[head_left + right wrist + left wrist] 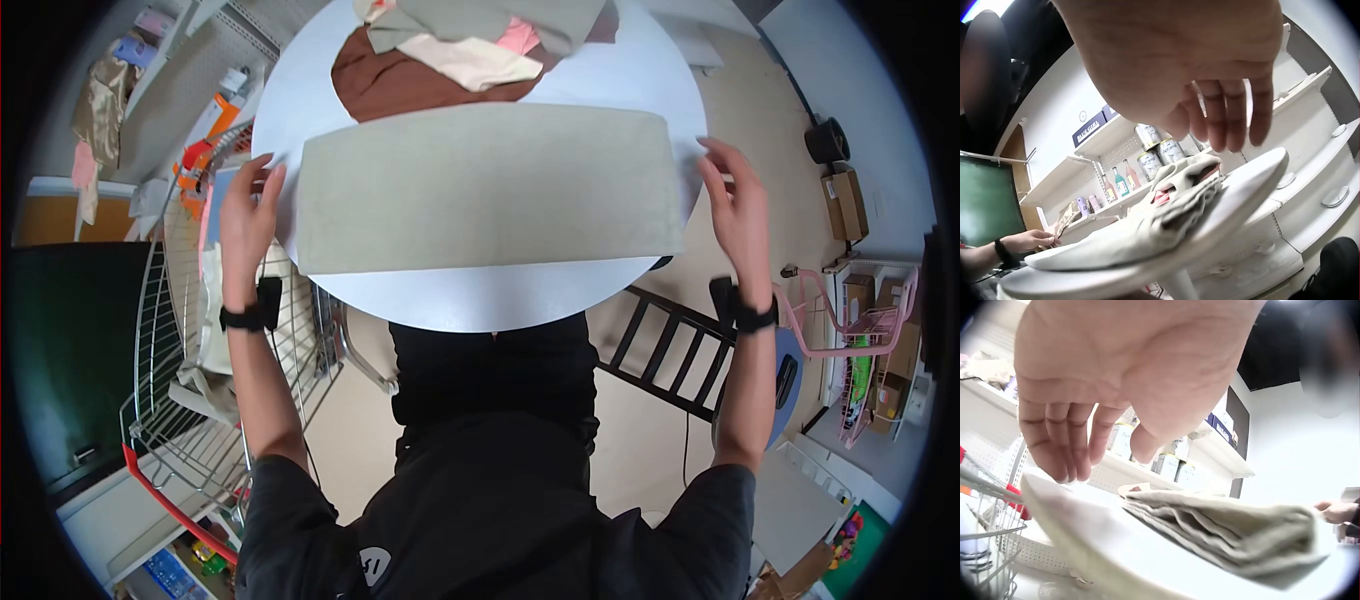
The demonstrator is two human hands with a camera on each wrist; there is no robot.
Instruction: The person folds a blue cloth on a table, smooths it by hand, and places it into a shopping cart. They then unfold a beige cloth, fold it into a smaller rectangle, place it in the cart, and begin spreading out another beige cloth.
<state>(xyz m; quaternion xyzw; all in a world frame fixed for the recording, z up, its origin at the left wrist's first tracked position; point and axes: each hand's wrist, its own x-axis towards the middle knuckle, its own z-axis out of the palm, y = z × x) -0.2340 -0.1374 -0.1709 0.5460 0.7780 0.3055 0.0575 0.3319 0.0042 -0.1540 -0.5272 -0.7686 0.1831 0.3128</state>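
A grey-green cloth (490, 190), folded into a long flat band, lies across the round white table (450, 300). The left wrist view shows several stacked layers at the end of the folded cloth (1229, 531). My left hand (248, 215) is just off the cloth's left end, fingers relaxed and holding nothing. Off the right end is my right hand (738, 205), its fingers loosely bent and apart from the cloth. Both hands are at the table's side edges.
Brown cloth (390, 80), a cream piece (475, 62) and other garments lie heaped at the table's far side. A wire shopping cart (150, 370) stands at the left, a black slatted rack (665, 350) at the lower right. Cans (1150, 164) and bottles stand on wall shelves.
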